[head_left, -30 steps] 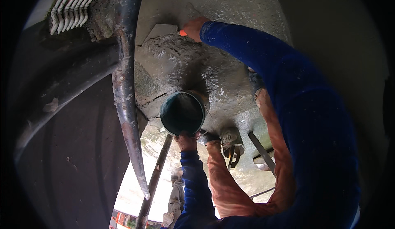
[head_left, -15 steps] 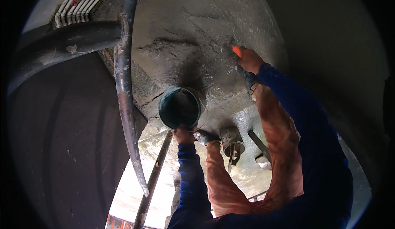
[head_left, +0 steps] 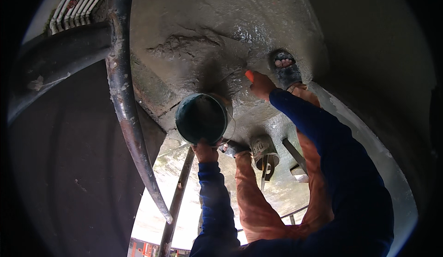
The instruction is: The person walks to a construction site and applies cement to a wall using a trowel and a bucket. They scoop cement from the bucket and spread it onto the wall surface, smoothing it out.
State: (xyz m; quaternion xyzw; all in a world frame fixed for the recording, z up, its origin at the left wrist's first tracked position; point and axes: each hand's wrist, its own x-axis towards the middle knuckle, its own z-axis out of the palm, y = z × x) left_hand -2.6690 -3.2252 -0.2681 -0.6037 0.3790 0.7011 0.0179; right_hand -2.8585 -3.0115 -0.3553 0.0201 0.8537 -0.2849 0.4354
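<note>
My left hand [head_left: 206, 151] grips the near rim of a dark green bucket [head_left: 185, 118], tipped so its mouth faces me. The bucket's inside is dark, and its thin wire handle hangs at the right. My right hand [head_left: 263, 87] is closed around the orange handle of a trowel [head_left: 249, 75], to the right of the bucket and beyond it. Its blade blends into the grey surface and is hard to make out. Beyond the bucket, wet grey mortar [head_left: 189, 44] lies rough and heaped on the left, smoother and shiny toward the right.
A dark metal pipe frame [head_left: 121, 81] stands close at the left. Between my feet is a second, dirty bucket [head_left: 264, 153] with tools in it. My dark-shod right foot [head_left: 287, 68] rests on the wet surface. White pipes [head_left: 80, 3] run at the far left.
My right hand has drawn the trowel left and nearer, toward the bucket. My right foot now shows farther out. The left hand keeps its hold on the bucket, while the view has shifted slightly.
</note>
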